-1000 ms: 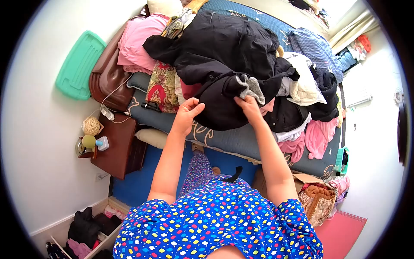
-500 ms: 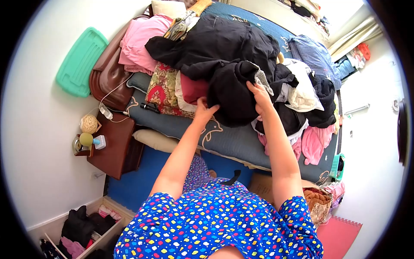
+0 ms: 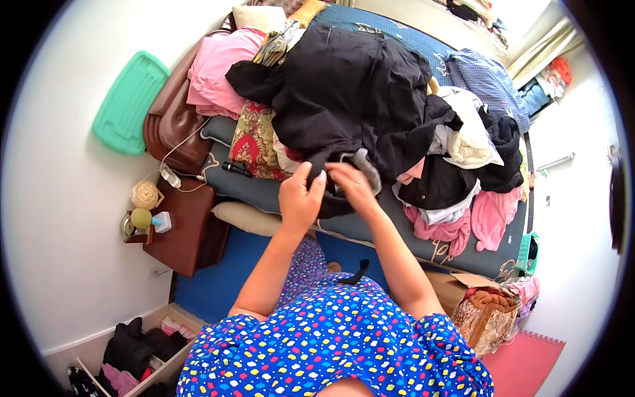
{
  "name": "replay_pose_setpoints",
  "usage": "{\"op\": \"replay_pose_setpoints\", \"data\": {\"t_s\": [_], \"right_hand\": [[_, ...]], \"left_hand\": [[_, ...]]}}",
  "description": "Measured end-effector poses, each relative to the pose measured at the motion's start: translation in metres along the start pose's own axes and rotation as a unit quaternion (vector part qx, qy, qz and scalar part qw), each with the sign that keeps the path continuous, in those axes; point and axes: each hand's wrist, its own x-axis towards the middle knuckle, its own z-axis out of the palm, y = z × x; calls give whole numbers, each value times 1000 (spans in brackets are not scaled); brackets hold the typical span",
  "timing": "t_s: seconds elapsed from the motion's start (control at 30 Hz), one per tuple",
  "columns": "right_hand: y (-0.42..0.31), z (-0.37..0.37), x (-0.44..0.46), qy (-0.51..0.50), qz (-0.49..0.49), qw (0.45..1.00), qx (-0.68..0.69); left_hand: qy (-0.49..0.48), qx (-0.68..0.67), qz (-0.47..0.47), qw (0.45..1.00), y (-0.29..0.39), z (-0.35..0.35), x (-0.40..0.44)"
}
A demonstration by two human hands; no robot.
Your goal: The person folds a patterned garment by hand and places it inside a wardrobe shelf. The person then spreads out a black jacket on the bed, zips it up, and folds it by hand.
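A large black jacket (image 3: 357,86) lies spread over the bed, its near end gathered at the bed's front edge, where some grey lining (image 3: 364,169) shows. My left hand (image 3: 301,198) is closed on a fold of this black cloth, thumb pointing up. Close beside it, my right hand (image 3: 354,188) reaches across the grey-lined part. Its fingers are blurred and partly hidden against the cloth, so their grip is unclear. A patterned red and beige cloth (image 3: 254,142) lies to the left of the jacket.
Pink bedding (image 3: 221,69) lies on the bed's left. White clothing (image 3: 469,126) and pink clothing (image 3: 496,215) are piled right. A brown nightstand (image 3: 182,225) stands front left. An open drawer (image 3: 86,367) holds clothes. A cardboard box (image 3: 446,288) stands on the floor to the right.
My right hand has moved left and down, close to my left hand. The bunched black part, held up between both hands before, is now lower and flatter. The view has shifted slightly.
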Motion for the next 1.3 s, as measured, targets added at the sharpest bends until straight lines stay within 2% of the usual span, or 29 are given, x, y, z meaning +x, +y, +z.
{"op": "replay_pose_setpoints", "data": {"t_s": [0.03,0.1,0.13,0.17,0.23,0.3,0.37,0.4,0.47,0.5,0.57,0.6,0.63,0.7,0.73,0.77,0.8,0.83,0.9,0.93,0.97,1.0,1.03,1.1,1.13,1.17,1.23,1.27,1.3], "right_hand": [[53,1,10,-102,135,981,93],[56,13,15,-31,199,971,129],[61,14,21,-8,218,966,141],[67,7,39,-115,216,970,0],[70,-4,52,-309,200,888,-276],[34,-14,19,-218,269,936,-66],[98,-26,-10,-257,314,913,-47],[96,-34,-13,-396,323,810,-289],[77,-45,-47,-334,291,856,-266],[27,-38,-56,-206,367,897,-130],[-9,-50,-62,-181,419,887,-61],[-3,-58,-56,-291,391,854,-180],[-22,-64,-60,-389,285,844,-234],[-32,-67,-59,-358,246,873,-222],[-41,-71,-55,-354,245,874,-226],[-49,-72,-52,-329,265,897,-128],[-54,-74,-49,-301,281,911,-27],[-57,-76,-48,-298,279,912,-28],[-60,-83,-44,-262,210,925,180],[-53,-89,-37,-275,220,918,184],[-49,-95,-31,-260,238,924,151],[-43,-108,-21,-243,224,942,53],[-39,-119,-14,-222,208,952,-42],[-15,-146,-6,-3,226,974,-10],[10,-166,-1,135,190,972,8],[47,-192,3,264,157,952,6],[96,-231,9,478,145,866,-16],[98,-231,16,490,141,860,-12],[100,-232,24,528,209,820,68]], "left_hand": [[-8,39,35,999,0,6,-3],[-23,0,48,999,-3,20,-10],[-5,-68,-3,998,-17,28,-9],[14,-177,-62,982,-36,28,-5],[59,-386,-236,890,-34,7,4],[72,-408,-284,865,-36,-15,9],[93,-423,-268,860,-34,-24,10],[48,-371,-266,888,-49,-32,10],[-2,-318,-260,912,-64,-40,10],[-13,-287,-275,917,-65,-41,8],[-25,-254,-295,921,-70,-44,5],[-64,45,-229,970,-75,-45,7],[-98,338,-137,926,-82,-46,10],[-75,331,96,936,-98,-39,3],[-152,252,171,940,-72,-33,8],[-229,169,239,928,-47,-27,10],[-311,125,261,905,-43,-17,6],[-389,82,283,873,-40,-9,2],[-608,229,137,747,-40,7,5],[-673,95,-15,733,-52,6,9],[-708,-44,-167,685,-65,3,16],[-690,-108,-185,692,-65,-6,24],[-698,-83,-189,685,-75,-11,33],[-673,171,-49,718,-84,-17,49],[-683,309,6,662,-81,-21,61],[-694,347,60,628,-95,-24,71],[-660,173,132,719,-107,-23,106],[-603,113,158,774,-99,-15,130],[-539,49,180,821,-85,-2,158]]}}
